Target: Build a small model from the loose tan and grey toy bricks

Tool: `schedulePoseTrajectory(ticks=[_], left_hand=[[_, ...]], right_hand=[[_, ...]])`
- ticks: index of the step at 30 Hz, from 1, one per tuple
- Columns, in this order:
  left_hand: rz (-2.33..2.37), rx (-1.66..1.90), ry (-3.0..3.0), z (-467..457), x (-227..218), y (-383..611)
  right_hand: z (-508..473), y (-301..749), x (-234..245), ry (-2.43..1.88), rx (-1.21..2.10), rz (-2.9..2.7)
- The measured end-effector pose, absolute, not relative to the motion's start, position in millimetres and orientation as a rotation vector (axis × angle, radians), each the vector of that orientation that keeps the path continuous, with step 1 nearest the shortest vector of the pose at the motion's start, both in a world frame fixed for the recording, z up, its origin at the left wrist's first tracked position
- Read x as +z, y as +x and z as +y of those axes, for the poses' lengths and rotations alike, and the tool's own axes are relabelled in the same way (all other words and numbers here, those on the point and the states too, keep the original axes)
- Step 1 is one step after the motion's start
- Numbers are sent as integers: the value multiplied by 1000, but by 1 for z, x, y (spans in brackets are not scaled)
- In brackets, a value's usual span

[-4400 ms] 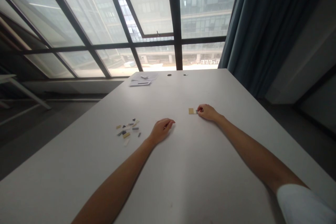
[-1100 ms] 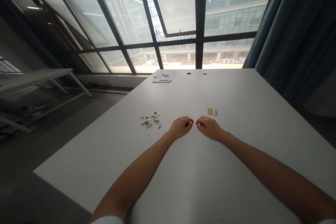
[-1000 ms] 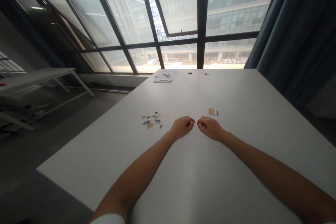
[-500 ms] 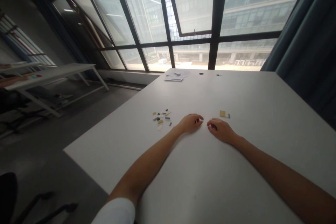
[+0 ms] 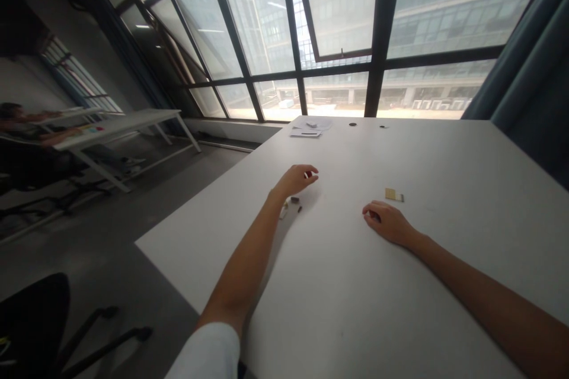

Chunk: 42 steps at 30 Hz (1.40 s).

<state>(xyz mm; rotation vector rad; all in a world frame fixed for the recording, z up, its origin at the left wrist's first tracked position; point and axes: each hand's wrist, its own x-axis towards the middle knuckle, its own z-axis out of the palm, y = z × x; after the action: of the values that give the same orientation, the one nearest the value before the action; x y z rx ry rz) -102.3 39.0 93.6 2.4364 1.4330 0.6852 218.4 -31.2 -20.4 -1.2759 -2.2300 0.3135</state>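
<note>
My left hand (image 5: 296, 179) is lifted a little over a scatter of small building pieces (image 5: 290, 205) on the white table (image 5: 338, 308). Its fingers are curled with thumb and forefinger tips close together, and what is between them is too small to make out. My forearm hides most of the pieces. My right hand (image 5: 386, 222) rests on the table with its fingers curled under, so its contents are hidden. A small tan studded plate (image 5: 393, 194) lies just beyond my right hand, not touched.
Papers (image 5: 309, 128) and two dark round holes (image 5: 352, 124) are at the table's far edge by the window. A dark curtain (image 5: 528, 83) hangs at right. To the left are another table (image 5: 115, 127), a seated person (image 5: 20, 121) and a black chair (image 5: 33, 320).
My left hand left my right hand and moved out to the left, over the loose pieces. My right hand stayed near the tan plate. The view swung left.
</note>
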Motion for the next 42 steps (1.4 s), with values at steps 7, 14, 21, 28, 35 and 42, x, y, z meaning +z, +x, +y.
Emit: schedulePoseTrajectory(ticks=[7,14,21,28,35,42], left_hand=[[1765,411,2168,49,103,-162],[2058,128,1878,56,94,-184],[2416,-195,1718,68,81,-190],[2485,-290,1688,68,76,-187],[2457,-324,1700,65,71,-181],[2473,-293,1726,65,65,-178]], right_hand=[[-30,220,-22,-1263,302,-2229],[-30,221,-24,-1239,292,-2218],[-32,220,-20,-1260,282,-2223],[-31,220,-21,-1256,291,-2237],[-30,221,-22,-1252,284,-2242],[-31,220,-22,-1250,297,-2233]])
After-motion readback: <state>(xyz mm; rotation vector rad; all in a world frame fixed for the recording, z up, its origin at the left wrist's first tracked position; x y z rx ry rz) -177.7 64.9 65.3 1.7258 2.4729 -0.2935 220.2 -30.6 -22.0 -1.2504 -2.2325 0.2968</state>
